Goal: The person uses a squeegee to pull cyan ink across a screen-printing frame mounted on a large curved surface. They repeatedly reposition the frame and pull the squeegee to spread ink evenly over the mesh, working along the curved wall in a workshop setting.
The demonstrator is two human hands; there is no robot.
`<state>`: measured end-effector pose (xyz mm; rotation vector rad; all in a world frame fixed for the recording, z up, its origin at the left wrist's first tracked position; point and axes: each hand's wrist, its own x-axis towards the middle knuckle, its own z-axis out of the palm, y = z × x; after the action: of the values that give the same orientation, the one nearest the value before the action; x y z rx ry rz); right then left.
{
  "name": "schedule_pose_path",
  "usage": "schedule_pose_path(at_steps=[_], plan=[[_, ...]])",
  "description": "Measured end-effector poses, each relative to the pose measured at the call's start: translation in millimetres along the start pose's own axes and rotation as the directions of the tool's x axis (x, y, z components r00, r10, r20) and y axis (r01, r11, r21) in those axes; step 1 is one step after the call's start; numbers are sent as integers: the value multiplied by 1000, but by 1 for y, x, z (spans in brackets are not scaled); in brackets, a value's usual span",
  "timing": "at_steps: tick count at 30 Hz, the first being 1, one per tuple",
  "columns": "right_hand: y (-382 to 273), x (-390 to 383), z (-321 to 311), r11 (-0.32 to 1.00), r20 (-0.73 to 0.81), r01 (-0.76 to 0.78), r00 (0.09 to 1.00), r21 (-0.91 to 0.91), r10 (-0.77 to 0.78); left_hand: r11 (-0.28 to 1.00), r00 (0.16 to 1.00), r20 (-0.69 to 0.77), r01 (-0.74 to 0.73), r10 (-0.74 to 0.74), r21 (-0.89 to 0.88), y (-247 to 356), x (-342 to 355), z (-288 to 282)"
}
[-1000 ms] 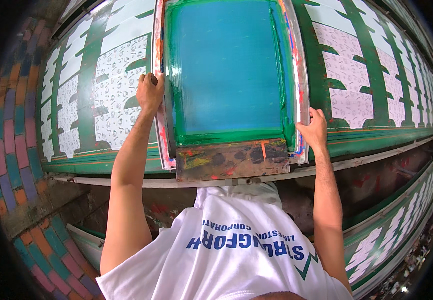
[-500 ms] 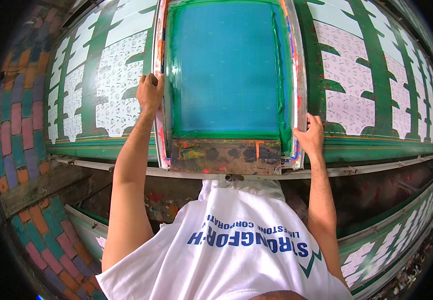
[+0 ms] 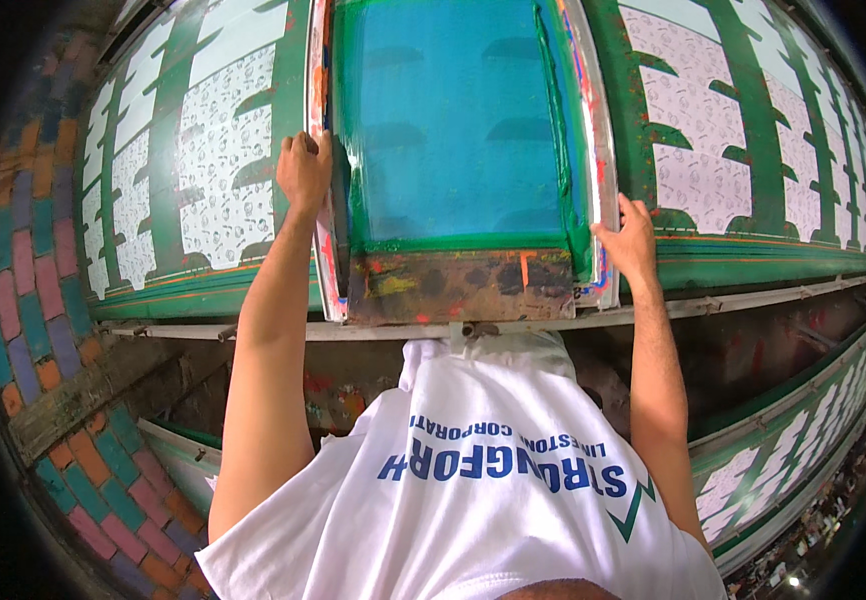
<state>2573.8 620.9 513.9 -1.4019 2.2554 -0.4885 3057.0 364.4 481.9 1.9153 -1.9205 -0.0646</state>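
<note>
A screen-printing frame with blue mesh lies in front of me on the long green table. Dark curved shapes show through the mesh. Thick green ink forms a ridge down its right side. A paint-stained brown board spans the frame's near end. My left hand grips the left rail, fingers curled over it. Lower down, my right hand holds the right rail between thumb and fingers.
White cut pieces with small prints lie on both sides, plain ones farther back. A metal rail edges the green table. Behind me on the right stands another table with white pieces. Multicoloured paving covers the floor at left.
The mesh was plain blue before; now dark shapes show through it. In the picture the frame sits slightly higher, with both hands still on its rails.
</note>
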Motion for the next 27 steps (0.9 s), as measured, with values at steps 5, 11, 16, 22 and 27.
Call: schedule_pose_path(at_steps=[5,11,16,22,27], plan=[[-28,-24,-1,992,-186,120,975,-33,-124,996,997,7,71,-71,-52,-2,2,6],[-117,-89,21,815,205,564,789,131,-579,987,996,-62,56,-66,-152,-12,-1,14],[-158,-114,36,650,465,759,569,18,-678,985,998,9,68,-67,-157,-15,-1,15],[-166,-117,40,568,437,817,549,-100,-712,973,997,-47,55,-67,-224,-15,-1,17],[-184,-117,39,616,350,754,654,-228,-670,960,997,-28,60,-70,-274,-18,1,19]])
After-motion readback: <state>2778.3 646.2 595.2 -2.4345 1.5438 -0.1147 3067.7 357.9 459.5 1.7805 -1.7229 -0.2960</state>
